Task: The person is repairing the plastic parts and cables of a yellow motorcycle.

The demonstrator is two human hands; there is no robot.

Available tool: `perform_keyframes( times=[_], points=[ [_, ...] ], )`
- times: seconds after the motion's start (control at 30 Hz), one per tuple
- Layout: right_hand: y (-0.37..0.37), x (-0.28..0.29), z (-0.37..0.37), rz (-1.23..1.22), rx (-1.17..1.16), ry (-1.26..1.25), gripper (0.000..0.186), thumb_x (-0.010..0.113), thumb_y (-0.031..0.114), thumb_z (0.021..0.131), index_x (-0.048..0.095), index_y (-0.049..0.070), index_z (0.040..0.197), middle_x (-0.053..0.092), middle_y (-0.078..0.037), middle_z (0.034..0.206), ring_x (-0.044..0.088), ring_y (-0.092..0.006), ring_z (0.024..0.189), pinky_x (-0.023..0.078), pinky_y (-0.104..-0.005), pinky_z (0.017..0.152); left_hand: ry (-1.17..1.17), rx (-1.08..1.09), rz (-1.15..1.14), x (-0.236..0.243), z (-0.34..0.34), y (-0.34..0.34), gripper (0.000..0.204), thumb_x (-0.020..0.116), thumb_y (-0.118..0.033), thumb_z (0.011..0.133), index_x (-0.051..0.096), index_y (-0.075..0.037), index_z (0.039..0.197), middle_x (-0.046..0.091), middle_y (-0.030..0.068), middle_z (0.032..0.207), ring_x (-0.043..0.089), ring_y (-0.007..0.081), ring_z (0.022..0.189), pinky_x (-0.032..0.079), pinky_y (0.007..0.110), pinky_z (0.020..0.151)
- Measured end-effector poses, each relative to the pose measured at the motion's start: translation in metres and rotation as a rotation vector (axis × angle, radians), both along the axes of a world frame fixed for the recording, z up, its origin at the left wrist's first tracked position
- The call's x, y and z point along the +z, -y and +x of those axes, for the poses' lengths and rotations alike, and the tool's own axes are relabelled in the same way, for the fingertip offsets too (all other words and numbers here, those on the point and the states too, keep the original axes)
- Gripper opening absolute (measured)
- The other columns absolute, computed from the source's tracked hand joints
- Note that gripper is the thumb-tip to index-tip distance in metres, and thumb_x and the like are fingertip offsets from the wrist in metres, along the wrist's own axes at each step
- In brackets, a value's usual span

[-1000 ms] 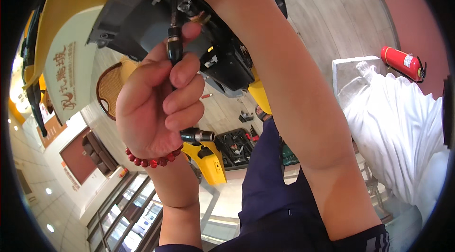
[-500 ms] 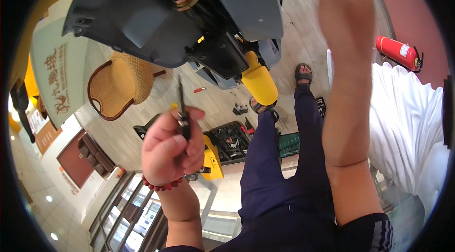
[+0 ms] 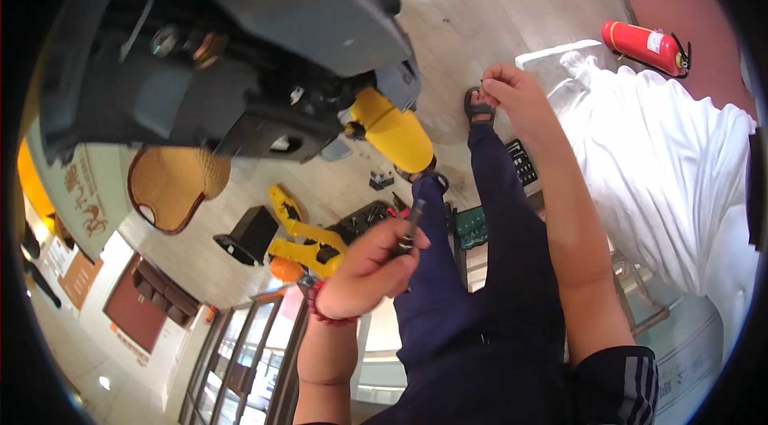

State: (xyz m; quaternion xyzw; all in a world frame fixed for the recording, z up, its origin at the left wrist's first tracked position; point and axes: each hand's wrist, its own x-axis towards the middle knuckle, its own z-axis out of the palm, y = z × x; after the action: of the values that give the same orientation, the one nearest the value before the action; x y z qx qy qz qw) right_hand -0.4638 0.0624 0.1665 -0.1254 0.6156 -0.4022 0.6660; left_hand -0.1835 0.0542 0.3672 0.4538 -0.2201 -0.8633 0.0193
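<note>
My left hand (image 3: 370, 269), with a red bead bracelet at the wrist, is closed around a dark screwdriver (image 3: 410, 235) whose shaft points up and away from me. My right hand (image 3: 518, 101) is held out farther away, fingertips pinched together above my sandalled foot. A tiny dark speck shows at those fingertips, too small to name. To the upper left looms a large machine with dark grey plastic panels (image 3: 304, 5) and a yellow rounded flap (image 3: 400, 137). A round metal fitting (image 3: 166, 41) shows inside its opening. Neither hand touches the machine.
Yellow parts (image 3: 312, 245), a black box (image 3: 246, 235) and a tool case (image 3: 364, 221) lie on the floor. A green tray (image 3: 472, 229) is between my legs. White cloth (image 3: 664, 177) and a red fire extinguisher (image 3: 646, 47) are at right, a wicker chair (image 3: 172, 185) at left.
My right hand has come down from the top edge toward me. My left hand has shifted right with the screwdriver. The view has turned, so the machine appears farther left.
</note>
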Motion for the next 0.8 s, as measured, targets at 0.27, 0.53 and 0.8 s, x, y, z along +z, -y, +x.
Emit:
perform_keyframes(
  times=[0.27,0.53,0.8],
  points=[
    [-0.028,-0.255,-0.039,0.173,0.083,-0.426,0.018,0.064,0.013,0.082,0.063,-0.001,0.093,0.062,-0.004,0.079,0.057,-0.0111,0.072,0.046,-0.0259,0.065,0.138,-0.330,0.305,-0.156,-0.034,-0.093,0.019,0.047,-0.007,0.095,0.047,-0.006,0.114,0.044,-0.0030,0.066,0.041,0.0049,0.050,0.035,0.021,0.046],
    [0.017,-0.428,-0.048,0.023,0.072,-0.675,0.021,0.066,0.019,0.081,0.069,0.006,0.097,0.070,-0.007,0.088,0.065,-0.0150,0.081,0.051,-0.0293,0.074,0.263,-0.355,0.468,-0.284,-0.021,-0.147,0.022,0.052,-0.014,0.094,0.051,-0.006,0.114,0.045,-0.0051,0.068,0.042,0.0033,0.050,0.034,0.021,0.046],
    [0.063,-0.504,-0.030,0.067,0.108,-0.820,0.023,0.067,0.025,0.081,0.069,0.008,0.096,0.070,-0.007,0.086,0.065,-0.0206,0.078,0.051,-0.0342,0.071,0.320,-0.370,0.514,-0.338,-0.003,-0.152,0.022,0.053,-0.012,0.093,0.051,-0.005,0.114,0.047,-0.0045,0.071,0.043,0.0033,0.053,0.036,0.022,0.049]
  ],
)
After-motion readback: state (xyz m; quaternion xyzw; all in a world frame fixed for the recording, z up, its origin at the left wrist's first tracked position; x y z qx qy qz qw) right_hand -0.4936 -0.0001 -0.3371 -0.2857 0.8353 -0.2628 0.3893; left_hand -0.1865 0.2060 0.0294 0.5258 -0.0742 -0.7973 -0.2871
